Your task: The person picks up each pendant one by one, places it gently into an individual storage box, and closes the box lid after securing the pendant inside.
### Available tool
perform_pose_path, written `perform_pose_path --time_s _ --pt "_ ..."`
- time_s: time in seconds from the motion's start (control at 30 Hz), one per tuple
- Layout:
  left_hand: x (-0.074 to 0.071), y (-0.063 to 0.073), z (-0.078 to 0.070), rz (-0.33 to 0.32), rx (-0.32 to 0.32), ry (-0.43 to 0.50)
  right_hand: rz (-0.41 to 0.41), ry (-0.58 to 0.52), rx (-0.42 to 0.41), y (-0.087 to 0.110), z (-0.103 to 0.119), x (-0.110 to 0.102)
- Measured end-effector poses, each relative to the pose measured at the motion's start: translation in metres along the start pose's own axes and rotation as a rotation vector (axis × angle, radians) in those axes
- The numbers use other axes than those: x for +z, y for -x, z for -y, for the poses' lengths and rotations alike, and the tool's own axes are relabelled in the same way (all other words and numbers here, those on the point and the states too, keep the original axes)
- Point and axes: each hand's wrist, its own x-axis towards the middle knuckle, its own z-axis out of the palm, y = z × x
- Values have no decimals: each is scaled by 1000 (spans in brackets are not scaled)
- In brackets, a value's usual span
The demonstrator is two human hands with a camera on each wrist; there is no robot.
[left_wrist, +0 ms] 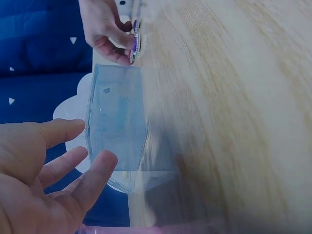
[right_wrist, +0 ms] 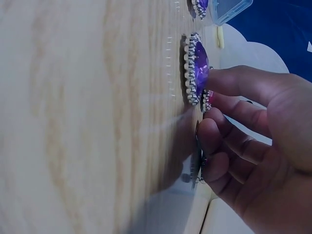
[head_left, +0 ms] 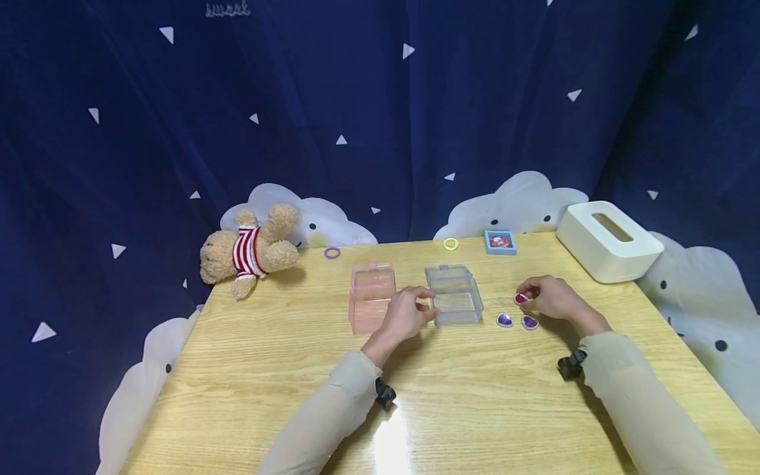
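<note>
My left hand [head_left: 408, 313] is at the left side of the clear bluish box [head_left: 457, 309], whose lid is raised. In the left wrist view its fingers are spread loosely beside the box, with nothing between them. My right hand [head_left: 551, 298] pinches a red gem [head_left: 521, 298] with a pale beaded rim, low over the table. The right wrist view shows the red gem [right_wrist: 208, 99] partly hidden behind the fingers. Two purple gems with beaded rims, one on the left [head_left: 505, 320] and one on the right [head_left: 530, 322], lie just in front of that hand.
An opened pink clear box [head_left: 369, 315] stands left of the bluish one. Along the back are a teddy bear [head_left: 249, 254], a purple ring [head_left: 332, 253], a yellow ring [head_left: 450, 244] and a blue-framed square [head_left: 500, 242]. A white tissue box [head_left: 611, 244] sits at back right.
</note>
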Motion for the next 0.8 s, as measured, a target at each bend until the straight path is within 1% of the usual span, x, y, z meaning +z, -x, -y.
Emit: perform_pose_path --time_s 0.27,0.47,0.6,0.8 --pt "2 -1 0 12 -17 14 -6 -4 -3 4 3 0" --pt "3 -1 0 24 -13 13 -22 -36 -7 5 4 -2" --pt "3 -1 -1 22 -8 3 -19 -78 -3 5 7 -5" --pt "3 -1 -3 1 5 -34 -27 -105 -42 6 16 -13"
